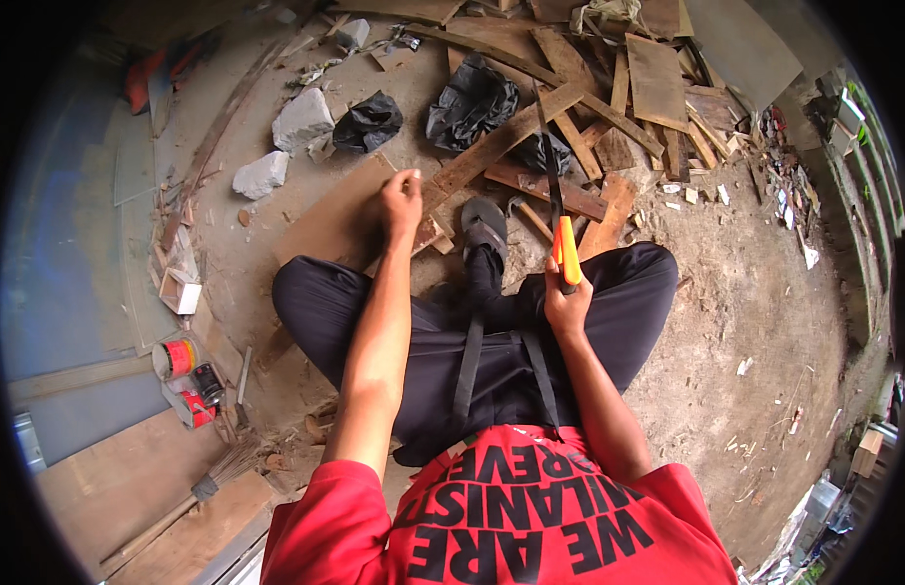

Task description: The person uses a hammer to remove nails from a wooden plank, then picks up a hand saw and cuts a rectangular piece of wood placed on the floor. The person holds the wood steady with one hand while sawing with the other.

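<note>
My right hand (568, 304) is closed round the orange handle (567, 252) of a handsaw, above my right thigh. The saw's long dark blade (552, 175) points away from me and crosses in front of the scrap wood. My left hand (402, 203) has its fingers curled, at the edge of a long wooden plank (493, 148) and over a flat brown board (326, 216). What those fingers hold, if anything, is hidden. The plank slants from beside my left hand up to the right. My sandalled foot (484, 229) is by its near end.
Ahead lies a heap of scrap boards (657, 83), with black plastic bags (472, 102) in front. Broken white blocks (301, 119) sit at the far left. Red cans (177, 358) and a brush (223, 466) lie to my left; debris (786, 210) lines the right side.
</note>
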The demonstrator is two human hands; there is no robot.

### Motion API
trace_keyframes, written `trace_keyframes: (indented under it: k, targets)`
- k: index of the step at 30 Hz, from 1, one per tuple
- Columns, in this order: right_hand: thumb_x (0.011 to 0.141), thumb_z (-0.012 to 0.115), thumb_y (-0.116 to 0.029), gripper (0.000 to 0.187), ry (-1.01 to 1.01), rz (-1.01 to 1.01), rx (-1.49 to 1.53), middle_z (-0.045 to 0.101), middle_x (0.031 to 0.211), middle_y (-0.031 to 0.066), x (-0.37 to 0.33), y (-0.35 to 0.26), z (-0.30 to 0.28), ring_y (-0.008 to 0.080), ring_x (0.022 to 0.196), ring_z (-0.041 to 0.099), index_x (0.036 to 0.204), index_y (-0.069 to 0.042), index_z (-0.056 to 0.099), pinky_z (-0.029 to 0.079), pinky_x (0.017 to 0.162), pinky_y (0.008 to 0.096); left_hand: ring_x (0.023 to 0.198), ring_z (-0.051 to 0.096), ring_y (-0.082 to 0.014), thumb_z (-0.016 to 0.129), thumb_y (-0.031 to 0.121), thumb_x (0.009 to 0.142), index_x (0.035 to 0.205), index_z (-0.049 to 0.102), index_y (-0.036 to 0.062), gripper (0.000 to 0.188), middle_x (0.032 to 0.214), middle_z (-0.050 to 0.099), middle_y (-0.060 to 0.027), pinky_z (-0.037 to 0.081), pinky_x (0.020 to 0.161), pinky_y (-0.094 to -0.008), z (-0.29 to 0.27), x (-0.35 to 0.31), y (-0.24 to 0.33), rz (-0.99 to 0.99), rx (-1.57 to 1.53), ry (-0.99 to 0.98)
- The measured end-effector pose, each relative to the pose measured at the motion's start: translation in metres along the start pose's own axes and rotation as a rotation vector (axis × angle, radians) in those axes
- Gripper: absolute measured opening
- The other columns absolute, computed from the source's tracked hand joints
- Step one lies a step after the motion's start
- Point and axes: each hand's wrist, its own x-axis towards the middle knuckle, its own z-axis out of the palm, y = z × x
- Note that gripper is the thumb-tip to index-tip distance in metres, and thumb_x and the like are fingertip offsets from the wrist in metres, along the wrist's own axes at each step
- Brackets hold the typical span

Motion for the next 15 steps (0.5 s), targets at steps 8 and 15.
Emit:
trace_keyframes:
  k: [8, 15]
  targets:
    - [0.096, 0.071, -0.019, 0.022, 0.051, -0.124, -0.083, 0.054, 0.06, 0.0028, 0.04, -0.004, 0.003, 0.006, 0.058, 0.048, 0.091, 0.001, 0.064, 0.042, 0.054, 0.0275, 0.118, 0.052, -0.0367, 0.087, 0.033, 0.073, 0.132, 0.055, 0.0053, 0.072, 0.128, 0.055, -0.014, 0.042, 0.101, -0.0484, -0.001, -0.03, 0.01, 0.31, 0.46, -0.203]
    - [0.093, 0.07, -0.013, 0.018, -0.164, -0.194, -0.133, 0.058, 0.063, 0.0112, 0.018, -0.006, -0.001, 0.0113, 0.055, 0.053, 0.087, 0.003, 0.063, 0.044, 0.054, 0.0311, 0.114, 0.053, -0.0377, 0.085, 0.02, 0.073, 0.131, 0.06, 0.0004, 0.066, 0.116, 0.058, -0.0163, 0.045, 0.097, -0.0481, -0.003, -0.031, 0.018, 0.295, 0.403, -0.237]
